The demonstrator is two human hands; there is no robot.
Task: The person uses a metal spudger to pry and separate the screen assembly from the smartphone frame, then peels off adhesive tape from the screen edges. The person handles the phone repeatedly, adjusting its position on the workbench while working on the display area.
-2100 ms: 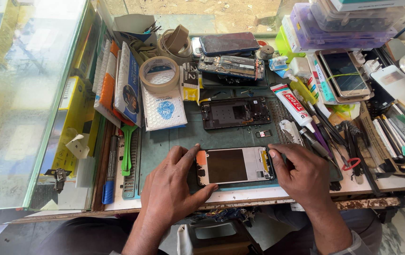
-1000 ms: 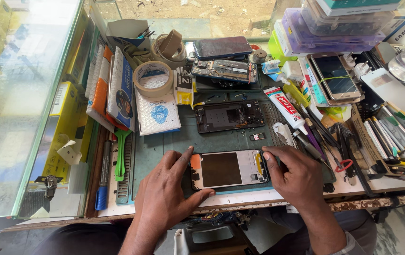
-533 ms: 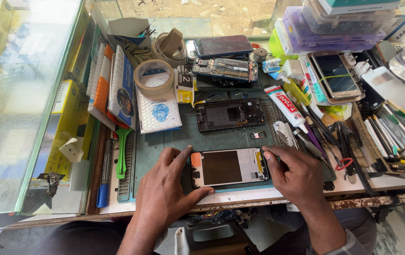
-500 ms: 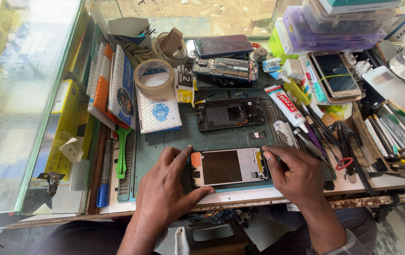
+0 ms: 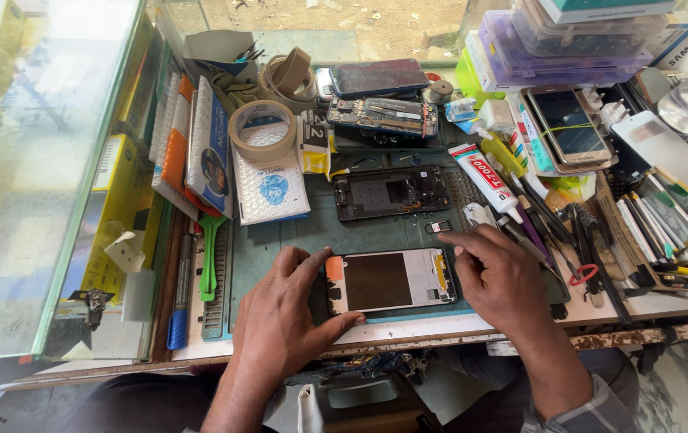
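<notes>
Down on the green work mat (image 5: 280,240), a phone screen panel (image 5: 390,281) lies flat near the front edge of the bench, its bare inner side up, with an orange tab at its left end. Both hands are spread open and grip nothing. The left hand (image 5: 284,317) rests on the mat against the panel's left end, thumb lying along its lower edge and fingers by the orange tab. The right hand (image 5: 500,277) sits at the panel's right end, its index finger stretched out flat just above the upper right corner. Just behind the panel lies an opened phone frame (image 5: 392,192), with a small dark part (image 5: 438,227) on the mat between them. A roll of tape (image 5: 262,128) stands to the left, and a white glue tube (image 5: 487,171) lies to the right.
</notes>
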